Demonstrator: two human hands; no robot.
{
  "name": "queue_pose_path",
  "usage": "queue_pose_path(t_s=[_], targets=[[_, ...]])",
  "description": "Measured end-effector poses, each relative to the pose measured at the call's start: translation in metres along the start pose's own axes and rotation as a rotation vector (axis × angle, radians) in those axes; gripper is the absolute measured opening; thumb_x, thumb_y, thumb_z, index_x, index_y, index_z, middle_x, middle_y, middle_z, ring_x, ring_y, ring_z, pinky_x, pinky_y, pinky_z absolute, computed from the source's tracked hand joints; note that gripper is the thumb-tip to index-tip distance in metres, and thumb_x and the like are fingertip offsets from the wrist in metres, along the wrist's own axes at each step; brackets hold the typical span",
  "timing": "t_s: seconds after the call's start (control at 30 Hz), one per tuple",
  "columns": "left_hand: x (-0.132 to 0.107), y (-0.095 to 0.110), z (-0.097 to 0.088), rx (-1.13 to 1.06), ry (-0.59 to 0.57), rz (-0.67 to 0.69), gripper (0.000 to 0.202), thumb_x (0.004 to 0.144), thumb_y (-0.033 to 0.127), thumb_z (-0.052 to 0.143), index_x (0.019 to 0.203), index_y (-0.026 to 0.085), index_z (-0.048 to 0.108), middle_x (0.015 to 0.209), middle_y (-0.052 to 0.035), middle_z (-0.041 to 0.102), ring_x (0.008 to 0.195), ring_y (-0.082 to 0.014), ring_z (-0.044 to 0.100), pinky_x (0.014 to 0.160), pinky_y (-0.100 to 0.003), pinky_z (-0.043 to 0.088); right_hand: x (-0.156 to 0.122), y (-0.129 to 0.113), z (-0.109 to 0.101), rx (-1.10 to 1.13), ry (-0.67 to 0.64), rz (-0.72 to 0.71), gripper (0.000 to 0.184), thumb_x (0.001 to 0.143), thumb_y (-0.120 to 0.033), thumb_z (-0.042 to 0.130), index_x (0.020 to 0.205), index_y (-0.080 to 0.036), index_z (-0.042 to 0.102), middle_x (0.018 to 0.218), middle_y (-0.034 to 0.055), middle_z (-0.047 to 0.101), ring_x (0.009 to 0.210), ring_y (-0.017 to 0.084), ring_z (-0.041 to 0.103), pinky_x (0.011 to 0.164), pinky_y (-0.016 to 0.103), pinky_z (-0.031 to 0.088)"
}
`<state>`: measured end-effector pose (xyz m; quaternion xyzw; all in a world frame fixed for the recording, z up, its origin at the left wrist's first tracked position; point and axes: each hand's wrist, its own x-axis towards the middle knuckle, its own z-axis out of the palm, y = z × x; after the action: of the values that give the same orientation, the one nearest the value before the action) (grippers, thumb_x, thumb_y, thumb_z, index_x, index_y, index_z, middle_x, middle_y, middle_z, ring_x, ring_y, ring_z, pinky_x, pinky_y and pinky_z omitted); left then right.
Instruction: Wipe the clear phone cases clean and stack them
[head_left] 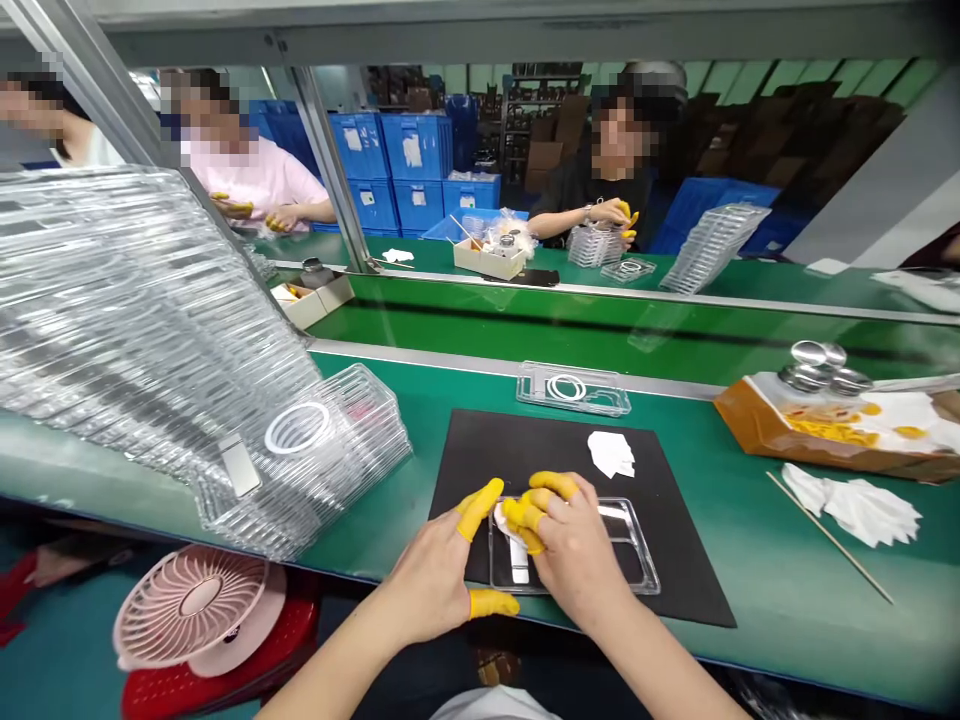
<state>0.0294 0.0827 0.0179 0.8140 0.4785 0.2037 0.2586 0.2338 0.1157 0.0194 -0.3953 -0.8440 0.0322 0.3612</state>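
Observation:
A clear plastic tray (646,560) lies on the black mat near the table's front edge, with a flat white piece (519,562) in its left end. My left hand (442,570), in yellow finger cots, spans that end, thumb along the front edge and fingers at the far left corner. Over the tray, my right hand (574,540) has its yellow-covered fingers bunched together. A bit of white shows at those fingertips, but what they pinch is mostly hidden.
The black mat (517,440) carries a crumpled white wipe (611,453). Stacked clear trays (352,430) fill the left. Behind lies another tray (532,385) with white rings. At right are a box (739,425), wipes (862,505) and a thin stick (829,535). Co-workers sit across.

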Motion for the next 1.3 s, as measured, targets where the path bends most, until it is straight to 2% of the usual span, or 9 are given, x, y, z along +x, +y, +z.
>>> queue_pose_path(t_s=[0.1,0.23,0.37,0.47,0.67,0.77,0.87,1.1,1.3], targets=[[0.000,0.001,0.000,0.005,-0.008,-0.019,0.112,0.069,0.040,0.085,0.151,0.026,0.010,0.142,-0.0155,0.049,0.129,-0.0323,0.050,0.107,-0.048,0.044,0.010,-0.005,0.006,0.109,-0.068,-0.063,0.022,0.083,-0.005,0.051,0.082,-0.022,0.064,0.081,0.0003,0.066,0.091,0.019,0.053,0.100,0.042,0.031],[0.002,0.004,-0.002,-0.030,-0.028,-0.034,0.105,0.069,0.040,0.085,0.149,0.022,0.020,0.142,-0.0156,0.050,0.128,-0.0325,0.051,0.107,-0.046,0.043,0.011,-0.005,-0.005,0.225,-0.239,-0.204,0.026,0.084,-0.003,0.049,0.082,-0.025,0.063,0.080,-0.0026,0.065,0.090,0.017,0.053,0.104,0.044,0.027],[0.004,0.004,-0.004,-0.052,-0.037,-0.045,0.106,0.067,0.037,0.086,0.149,0.024,0.019,0.138,-0.0142,0.053,0.125,-0.0324,0.054,0.105,-0.047,0.045,0.014,-0.006,-0.016,0.199,-0.419,-0.339,0.023,0.079,-0.004,0.054,0.073,-0.025,0.062,0.073,-0.0042,0.061,0.086,0.015,0.053,0.107,0.044,0.025],[0.004,0.004,-0.004,-0.049,-0.043,-0.037,0.104,0.068,0.035,0.086,0.149,0.025,0.021,0.138,-0.0139,0.053,0.125,-0.0326,0.054,0.105,-0.047,0.045,0.019,-0.005,-0.022,0.172,-0.476,-0.420,0.020,0.082,-0.008,0.058,0.079,-0.026,0.065,0.074,-0.0041,0.063,0.093,0.016,0.054,0.108,0.043,0.025],[0.003,0.005,-0.004,-0.042,-0.039,-0.064,0.109,0.065,0.035,0.088,0.150,0.025,0.020,0.141,-0.0136,0.052,0.128,-0.0318,0.051,0.107,-0.046,0.043,0.000,0.015,-0.044,0.139,-0.409,-0.410,0.029,0.093,-0.009,0.045,0.094,-0.028,0.067,0.084,-0.0042,0.069,0.094,0.015,0.054,0.108,0.042,0.024],[0.002,0.006,-0.005,-0.039,-0.051,-0.059,0.112,0.065,0.036,0.088,0.151,0.027,0.017,0.146,-0.0134,0.046,0.130,-0.0321,0.049,0.108,-0.047,0.042,-0.014,0.024,-0.047,0.046,-0.256,-0.306,0.025,0.091,-0.012,0.049,0.099,-0.028,0.067,0.088,-0.0030,0.070,0.097,0.017,0.055,0.105,0.043,0.025],[0.002,0.005,-0.005,-0.035,-0.034,-0.050,0.104,0.071,0.036,0.083,0.151,0.028,0.018,0.149,-0.0121,0.043,0.131,-0.0321,0.048,0.109,-0.047,0.041,-0.020,0.022,-0.042,-0.047,-0.114,-0.162,0.023,0.085,-0.010,0.053,0.092,-0.026,0.067,0.088,-0.0013,0.069,0.094,0.019,0.056,0.102,0.044,0.028],[0.002,0.003,-0.004,-0.018,-0.044,-0.058,0.105,0.071,0.037,0.083,0.151,0.030,0.017,0.144,-0.0117,0.049,0.128,-0.0326,0.052,0.107,-0.048,0.043,-0.015,0.017,-0.035,-0.043,-0.114,-0.099,0.021,0.084,-0.009,0.054,0.088,-0.026,0.066,0.085,-0.0017,0.068,0.096,0.019,0.056,0.099,0.043,0.030],[0.002,0.003,-0.003,0.003,-0.055,-0.060,0.105,0.072,0.040,0.082,0.152,0.029,0.014,0.142,-0.0126,0.051,0.125,-0.0334,0.054,0.104,-0.049,0.046,-0.014,0.017,-0.043,0.061,-0.257,-0.154,0.020,0.083,-0.008,0.056,0.083,-0.026,0.065,0.083,-0.0024,0.066,0.091,0.016,0.056,0.098,0.041,0.034]])
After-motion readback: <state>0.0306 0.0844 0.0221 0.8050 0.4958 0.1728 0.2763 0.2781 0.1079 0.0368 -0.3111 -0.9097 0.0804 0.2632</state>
